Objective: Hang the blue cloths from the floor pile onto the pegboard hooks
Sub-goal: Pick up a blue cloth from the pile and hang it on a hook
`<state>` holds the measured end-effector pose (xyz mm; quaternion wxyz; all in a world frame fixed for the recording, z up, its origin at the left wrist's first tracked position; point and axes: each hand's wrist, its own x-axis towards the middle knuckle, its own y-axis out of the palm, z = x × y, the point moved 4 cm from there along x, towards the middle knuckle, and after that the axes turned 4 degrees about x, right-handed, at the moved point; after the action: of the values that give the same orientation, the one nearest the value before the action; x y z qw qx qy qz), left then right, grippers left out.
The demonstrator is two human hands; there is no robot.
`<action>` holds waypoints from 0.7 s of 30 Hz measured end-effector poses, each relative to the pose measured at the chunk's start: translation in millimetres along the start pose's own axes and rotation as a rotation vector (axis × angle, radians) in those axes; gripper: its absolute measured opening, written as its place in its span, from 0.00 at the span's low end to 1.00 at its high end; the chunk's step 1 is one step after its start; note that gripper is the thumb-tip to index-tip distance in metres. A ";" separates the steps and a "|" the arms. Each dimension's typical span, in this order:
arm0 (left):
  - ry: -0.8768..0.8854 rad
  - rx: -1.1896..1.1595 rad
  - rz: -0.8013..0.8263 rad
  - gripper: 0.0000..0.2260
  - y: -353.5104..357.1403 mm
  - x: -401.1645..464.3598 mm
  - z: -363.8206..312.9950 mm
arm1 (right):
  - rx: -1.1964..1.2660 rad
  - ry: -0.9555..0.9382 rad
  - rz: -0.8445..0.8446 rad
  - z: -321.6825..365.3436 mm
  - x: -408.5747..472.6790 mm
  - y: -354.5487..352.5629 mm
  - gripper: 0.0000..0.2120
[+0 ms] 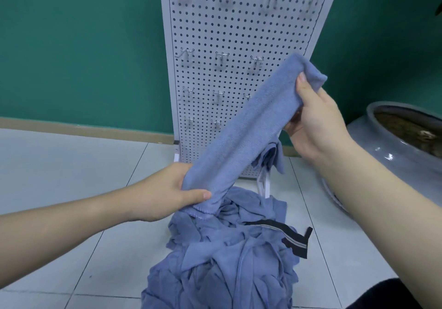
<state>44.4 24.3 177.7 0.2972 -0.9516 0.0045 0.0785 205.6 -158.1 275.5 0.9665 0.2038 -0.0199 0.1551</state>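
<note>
Left grip point(167, 189) pinching lower end of folded blue cloth point(241, 127), right grip point(315, 122) curled round upper end, mid-frame. Soft terry, scalloped hem. Crumpled pile point(227, 261) on tiled floor point(59, 165) below; perforated white pegboard point(215, 33), wire hooks point(221, 57), behind.

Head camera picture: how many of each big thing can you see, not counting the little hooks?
Hands: 2 (left hand, right hand)
Held blue cloth: 1
Blue cloth pile: 1
Pegboard: 1
Grey pot: 1
Black strap: 1
Total: 7
</note>
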 end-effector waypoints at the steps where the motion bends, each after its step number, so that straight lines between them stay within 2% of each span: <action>1: -0.015 -0.006 0.023 0.04 -1.2 -0.3 -0.1 | -0.007 -0.003 -0.002 0.1 0.3 -0.9 0.14; 6: -0.122 -0.022 0.116 0.07 0.9 -3.4 3.5 | -0.052 0.061 -0.003 -10.1 -9.6 8.1 0.13; 9: -0.032 -0.172 0.004 0.17 4.5 0.2 -7.4 | -0.082 0.131 0.013 -24.8 -20.1 17.8 0.19; 11: 0.031 -0.309 -0.089 0.20 4.3 2.9 -18.8 | -0.087 0.170 0.020 -30.7 -25.0 22.8 0.18; 15: -0.007 -0.449 -0.191 0.23 3.8 5.6 -23.3 | -0.069 0.198 0.007 -34.2 -27.3 25.3 0.16; 21: -0.076 -0.614 -0.137 0.20 -5.8 1.6 -20.9 | -0.213 0.218 -0.074 -38.3 -12.9 5.3 0.06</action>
<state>49.4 17.3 197.7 0.0007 -0.9913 -0.0946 0.0917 190.8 -141.9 241.2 0.9841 0.0825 0.0762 0.1375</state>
